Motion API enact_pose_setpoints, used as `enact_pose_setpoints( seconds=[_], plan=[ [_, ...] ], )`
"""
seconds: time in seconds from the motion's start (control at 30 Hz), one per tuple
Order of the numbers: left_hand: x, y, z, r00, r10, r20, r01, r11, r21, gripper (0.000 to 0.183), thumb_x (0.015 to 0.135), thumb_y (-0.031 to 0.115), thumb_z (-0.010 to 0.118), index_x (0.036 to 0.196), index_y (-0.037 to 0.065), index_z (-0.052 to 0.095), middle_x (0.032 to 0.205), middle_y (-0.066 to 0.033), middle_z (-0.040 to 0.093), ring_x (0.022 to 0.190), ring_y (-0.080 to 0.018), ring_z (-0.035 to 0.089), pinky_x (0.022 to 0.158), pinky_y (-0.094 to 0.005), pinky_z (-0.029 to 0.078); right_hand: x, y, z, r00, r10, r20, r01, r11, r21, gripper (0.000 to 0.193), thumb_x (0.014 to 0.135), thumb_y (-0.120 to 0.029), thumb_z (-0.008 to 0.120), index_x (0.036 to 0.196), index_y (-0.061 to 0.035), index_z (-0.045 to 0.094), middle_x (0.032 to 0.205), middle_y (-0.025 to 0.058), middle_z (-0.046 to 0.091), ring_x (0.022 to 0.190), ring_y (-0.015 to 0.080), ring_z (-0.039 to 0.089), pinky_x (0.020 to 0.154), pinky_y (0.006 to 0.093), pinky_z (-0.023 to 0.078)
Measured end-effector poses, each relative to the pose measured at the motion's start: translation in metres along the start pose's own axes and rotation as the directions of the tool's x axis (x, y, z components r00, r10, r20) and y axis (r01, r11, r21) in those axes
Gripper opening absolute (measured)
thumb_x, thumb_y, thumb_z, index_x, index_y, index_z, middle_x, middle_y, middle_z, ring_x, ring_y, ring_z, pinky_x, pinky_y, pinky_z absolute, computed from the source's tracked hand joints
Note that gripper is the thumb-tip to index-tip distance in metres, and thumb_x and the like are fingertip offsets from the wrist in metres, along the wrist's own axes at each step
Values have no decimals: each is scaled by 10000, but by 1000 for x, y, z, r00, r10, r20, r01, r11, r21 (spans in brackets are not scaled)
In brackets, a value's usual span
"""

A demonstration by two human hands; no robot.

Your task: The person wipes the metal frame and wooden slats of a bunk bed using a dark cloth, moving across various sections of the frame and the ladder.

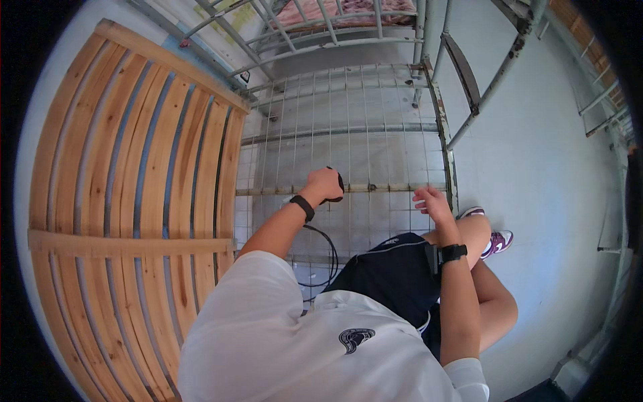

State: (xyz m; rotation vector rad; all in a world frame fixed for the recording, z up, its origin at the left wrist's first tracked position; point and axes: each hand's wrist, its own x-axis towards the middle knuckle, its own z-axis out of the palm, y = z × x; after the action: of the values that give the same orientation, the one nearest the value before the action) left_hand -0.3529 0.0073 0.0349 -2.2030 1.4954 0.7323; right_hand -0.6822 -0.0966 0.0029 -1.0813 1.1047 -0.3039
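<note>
My left hand [324, 185], with a black band on its wrist, is closed in a fist over the metal bed frame. A small black thing [340, 184] shows at its edge, and most of it is hidden by the fingers. Beneath runs a whitish, worn crossbar [385, 188] of the wire-grid bed base [365, 157]. My right hand [434, 203], a dark watch on its wrist, hovers by the frame's right side rail [445, 147]. Its fingers are loosely bent and apart, and I see nothing in them.
A slatted wooden bed board [134, 242] leans upright on the left. A black cable [333, 258] loops beside my lap. Metal ladder steps [461, 70] rise at the far right of the frame. Another bunk with pinkish bedding [348, 12] stands beyond. More metal frames [606, 100] line the right.
</note>
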Motion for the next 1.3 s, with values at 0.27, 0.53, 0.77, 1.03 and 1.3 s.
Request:
enact_pose_setpoints(
  seconds=[0.27, 0.53, 0.77, 1.03, 1.3],
  plan=[
    [82, -42, -96, 815, 443, 375, -284, 868, -408, 470, 793, 426, 707, 1029, 19, 695, 904, -124, 707, 821, -260, 649, 748, -376, 511, 2, -24, 17, 786, -596, -163, 382, 676, -630, 162, 876, -167, 630, 916, -14, 667, 885, 175, 653, 854, 299, 635, 749, 387, 496],
    [229, -116, -145, 885, -305, -352, 233, 944, -232, 749, 972, 621, 291, 1543, 145, 194, 1607, -105, 165, 1168, -399, 565, 904, -479, 499, 28, -2, 25, 894, -436, -104, 308, 766, -564, 197, 867, -218, 650, 909, -27, 675, 877, 164, 646, 874, 337, 613, 773, 419, 486],
    [255, -101, -109, 759, -311, -572, 191, 946, -260, 680, 976, 578, 339, 1496, 141, 310, 1601, -85, 193, 1103, -375, 610, 860, -484, 512, 39, -23, 24, 943, -291, -163, 188, 866, -463, 185, 868, -210, 647, 899, -28, 658, 857, 153, 629, 811, 313, 623, 738, 400, 497],
    [253, -110, -116, 825, -268, -497, 149, 953, -265, 615, 1003, 508, 333, 1496, 142, 299, 1605, -59, 184, 1209, -355, 548, 925, -459, 493, 39, -13, 16, 958, -211, -196, 142, 938, -318, 268, 907, -259, 611, 943, 4, 651, 830, 145, 684, 765, 229, 641, 726, 335, 496],
    [223, -77, -133, 979, -154, 132, 161, 986, -52, 650, 942, 298, 428, 1522, 66, 248, 1610, -124, 141, 1451, -362, 215, 1152, -494, 301, 30, 12, -9, 943, -202, -266, 187, 979, -80, 257, 914, -235, 598, 947, 13, 656, 812, 84, 684, 717, 155, 627, 677, 299, 500]
  ],
)
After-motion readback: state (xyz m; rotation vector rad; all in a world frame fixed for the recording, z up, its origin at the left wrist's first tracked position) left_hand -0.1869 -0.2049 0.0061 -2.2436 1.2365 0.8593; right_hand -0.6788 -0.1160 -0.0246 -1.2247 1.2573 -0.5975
